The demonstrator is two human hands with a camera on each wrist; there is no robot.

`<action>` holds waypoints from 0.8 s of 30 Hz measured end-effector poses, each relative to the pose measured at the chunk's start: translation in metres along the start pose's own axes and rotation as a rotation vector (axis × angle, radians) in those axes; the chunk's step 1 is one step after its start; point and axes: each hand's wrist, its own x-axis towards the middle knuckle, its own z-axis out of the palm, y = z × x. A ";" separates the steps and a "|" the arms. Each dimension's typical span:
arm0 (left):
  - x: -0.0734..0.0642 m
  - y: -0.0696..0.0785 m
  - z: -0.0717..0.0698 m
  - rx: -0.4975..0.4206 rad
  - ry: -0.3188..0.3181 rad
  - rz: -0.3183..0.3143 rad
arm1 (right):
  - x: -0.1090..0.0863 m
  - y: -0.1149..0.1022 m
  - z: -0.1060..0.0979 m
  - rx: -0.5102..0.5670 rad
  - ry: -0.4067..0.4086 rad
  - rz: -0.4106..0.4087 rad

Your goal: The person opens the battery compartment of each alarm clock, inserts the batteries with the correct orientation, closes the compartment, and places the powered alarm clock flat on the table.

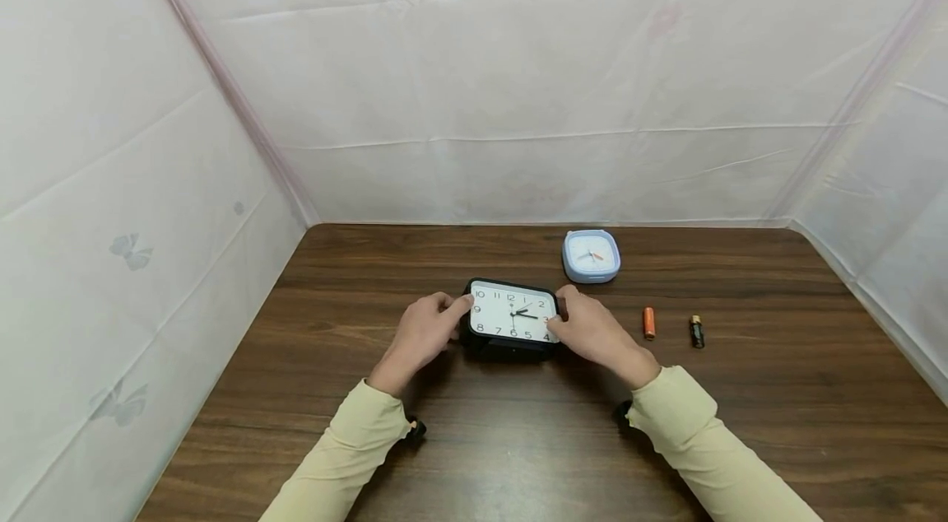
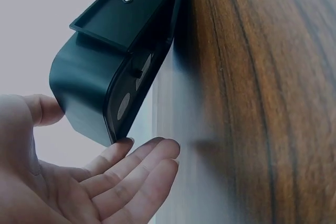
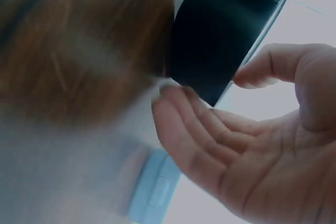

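A black rectangular alarm clock (image 1: 514,312) with a white dial lies face up, tilted a little toward me. My left hand (image 1: 426,333) holds its left end, thumb at the dial's edge and index fingertip at the back edge. At the other end my right hand (image 1: 598,330) grips it, thumb on the front near the 3 and fingers behind. In the left wrist view the black clock's (image 2: 84,82) side and underside show, close over the wood. Dark casing (image 3: 215,35) also fills the top of the right wrist view, between thumb and fingers.
A small light-blue alarm clock (image 1: 591,256) sits at the back of the brown wooden table (image 1: 355,258). An orange battery (image 1: 648,323) and a black battery with a gold end (image 1: 697,332) lie to the right. White sheeting (image 1: 518,94) walls the back and sides.
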 end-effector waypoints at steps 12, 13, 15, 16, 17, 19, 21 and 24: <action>-0.001 0.005 0.000 -0.011 0.016 0.025 | -0.006 -0.008 0.012 -0.090 0.281 -0.312; -0.001 0.005 0.000 -0.011 0.017 0.026 | -0.006 -0.008 0.013 -0.097 0.291 -0.322; -0.001 0.005 0.000 -0.013 0.016 0.029 | -0.006 -0.008 0.014 -0.104 0.303 -0.339; -0.002 0.006 0.000 -0.014 0.017 0.031 | -0.006 -0.008 0.014 -0.108 0.307 -0.347; -0.002 0.006 0.000 -0.017 0.015 0.033 | -0.006 -0.008 0.014 -0.112 0.310 -0.356; -0.002 0.006 -0.001 -0.024 0.013 0.034 | -0.007 -0.008 0.013 -0.115 0.312 -0.367; -0.003 0.007 -0.001 -0.034 0.010 0.036 | -0.007 -0.008 0.013 -0.111 0.307 -0.368; -0.004 0.008 -0.002 -0.048 0.005 0.041 | -0.006 -0.008 0.012 -0.104 0.295 -0.355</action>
